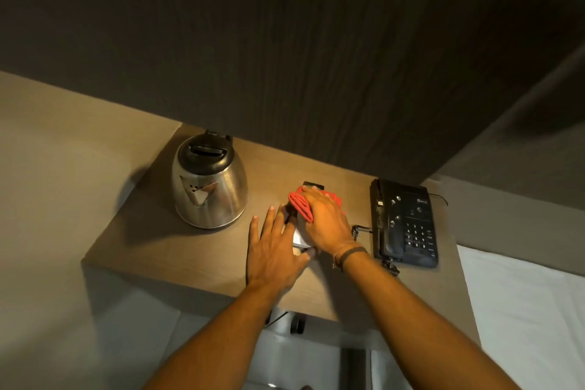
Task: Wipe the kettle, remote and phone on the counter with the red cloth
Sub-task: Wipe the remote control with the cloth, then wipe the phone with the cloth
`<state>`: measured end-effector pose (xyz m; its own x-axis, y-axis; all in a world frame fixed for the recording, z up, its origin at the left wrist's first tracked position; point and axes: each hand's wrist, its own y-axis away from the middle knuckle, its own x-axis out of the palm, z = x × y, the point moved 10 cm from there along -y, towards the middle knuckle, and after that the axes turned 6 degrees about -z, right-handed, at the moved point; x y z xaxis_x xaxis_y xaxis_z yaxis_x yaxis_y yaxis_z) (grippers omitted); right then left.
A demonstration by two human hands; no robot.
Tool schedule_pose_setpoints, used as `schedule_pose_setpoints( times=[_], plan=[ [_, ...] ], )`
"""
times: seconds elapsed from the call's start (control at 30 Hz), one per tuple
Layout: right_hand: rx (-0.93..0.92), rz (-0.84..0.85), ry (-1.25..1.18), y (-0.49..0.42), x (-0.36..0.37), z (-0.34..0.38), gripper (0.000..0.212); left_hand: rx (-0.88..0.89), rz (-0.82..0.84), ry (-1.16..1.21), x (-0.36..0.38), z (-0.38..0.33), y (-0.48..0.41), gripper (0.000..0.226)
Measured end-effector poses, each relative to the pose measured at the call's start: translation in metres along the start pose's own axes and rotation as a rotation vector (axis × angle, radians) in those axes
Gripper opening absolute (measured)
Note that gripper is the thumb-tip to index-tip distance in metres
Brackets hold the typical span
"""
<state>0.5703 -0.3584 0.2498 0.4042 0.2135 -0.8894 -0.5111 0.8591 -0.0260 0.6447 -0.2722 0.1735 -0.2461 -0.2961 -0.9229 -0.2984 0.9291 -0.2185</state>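
The red cloth (302,204) is bunched under my right hand (326,222), which lies flat on top of it, the fingers (311,191) stretched forward and close together, pressing the cloth down rather than pinching it. Beneath the cloth lies the remote (300,239): a dark end pokes out past my fingertips at the far side, and a pale, glossy stretch shows near my wrist. It rests lengthwise on the table (152,241), roughly in the middle.

My left hand (275,250) lies palm down just beside it, on the left, fingers (269,220) spread and straight, the thumb side touching the remote's near end and steadying it. It grips nothing. A dark band and a thin cord sit on my right wrist.

The kettle (209,182) stands upright to the left, near the back corner, well clear of both hands; it is shiny steel with a black lid, its spout facing me. The phone (405,222) lies at the right end of the table, a black desk set with the handset on its left side and a keypad toward me. Its curly cord (359,229) hangs close to my right wrist.

Behind the table rises a dark wood-grain wall (285,41). At the right edge there is a white bed sheet (522,310).
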Motion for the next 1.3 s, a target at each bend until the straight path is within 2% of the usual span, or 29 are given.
schedule_pose_setpoints(
  times=[0.07,0.13,0.2,0.3,0.4,0.5,0.57,0.7,0.87,0.97,1.07,1.17,1.23,1.3],
  plan=[
    [0.087,0.011,-0.165,0.007,-0.009,-0.007,0.041,-0.007,0.019,0.0,-0.003,0.0,0.0,0.11],
    [0.269,-0.022,-0.481,0.022,-0.022,-0.02,0.031,-0.013,0.033,-0.017,-0.004,0.0,0.001,0.11],
    [0.46,-0.127,-0.805,0.047,-0.038,-0.038,0.025,0.0,0.025,-0.01,-0.006,-0.002,0.002,0.109],
    [0.713,-0.259,-1.202,0.107,-0.061,-0.07,0.027,-0.002,-0.003,0.024,-0.015,-0.004,0.003,0.12],
    [0.838,-0.347,-1.324,0.163,-0.098,-0.11,0.038,0.1,-0.026,0.021,-0.025,-0.049,0.004,0.125],
    [0.823,-0.448,-1.184,0.188,-0.15,-0.153,0.016,0.168,-0.009,0.188,-0.021,-0.129,0.003,0.124],
    [0.8,-0.529,-1.117,0.187,-0.177,-0.183,0.016,0.125,0.04,0.245,-0.008,-0.169,-0.002,0.127],
    [0.696,-0.523,-0.963,0.158,-0.203,-0.223,0.025,-0.008,0.165,0.222,0.03,-0.19,-0.007,0.136],
    [0.52,-0.463,-0.72,0.102,-0.209,-0.231,0.019,-0.008,0.063,0.182,0.047,-0.183,-0.003,0.126],
    [0.42,-0.408,-0.579,0.062,-0.202,-0.222,0.037,0.005,0.012,0.185,0.047,-0.18,-0.002,0.115],
    [0.429,-0.265,-0.41,0.034,-0.176,-0.211,0.038,-0.002,0.001,0.186,0.049,-0.179,-0.002,0.109],
    [0.204,-0.215,-0.229,0.013,-0.155,-0.181,0.028,0.008,-0.024,0.197,0.048,-0.179,-0.002,0.107],
    [0.013,-0.128,-0.041,0.013,-0.135,-0.162,0.045,0.011,-0.047,0.2,0.045,-0.18,-0.002,0.105],
    [-0.096,-0.083,0.067,0.022,-0.119,-0.156,0.064,0.013,-0.057,0.2,0.043,-0.18,-0.002,0.104]
  ],
)
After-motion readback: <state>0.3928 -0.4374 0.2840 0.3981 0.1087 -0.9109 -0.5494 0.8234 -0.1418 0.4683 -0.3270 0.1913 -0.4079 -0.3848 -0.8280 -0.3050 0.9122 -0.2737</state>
